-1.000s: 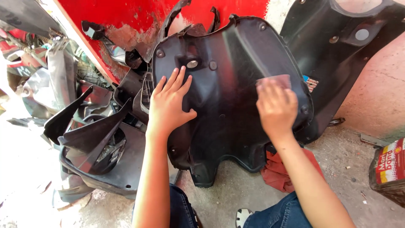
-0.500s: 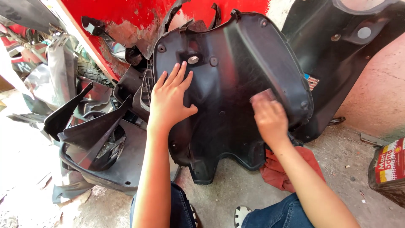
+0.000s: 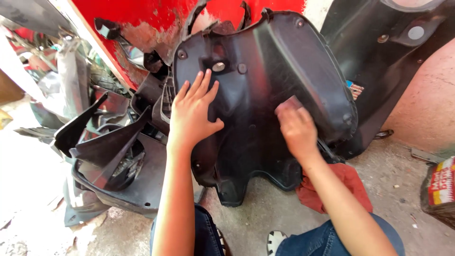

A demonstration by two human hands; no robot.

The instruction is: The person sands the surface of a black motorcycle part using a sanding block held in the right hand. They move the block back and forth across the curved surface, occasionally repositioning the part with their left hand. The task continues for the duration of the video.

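Observation:
A large black plastic scooter panel (image 3: 265, 71) leans upright against a red wall. My left hand (image 3: 192, 114) lies flat on its left side with the fingers spread, steadying it. My right hand (image 3: 296, 128) presses a small pinkish pad (image 3: 288, 105), like a piece of sandpaper, against the middle of the panel. Most of the pad is hidden under my fingers.
More black plastic body panels (image 3: 109, 156) are stacked at the left. Another black panel (image 3: 393, 52) leans at the right. A red cloth (image 3: 348, 182) lies on the concrete floor near my knees. A red and yellow box (image 3: 438, 189) stands at the far right.
My right hand has slid the pad down and to the left across the panel. My left hand has stayed in place.

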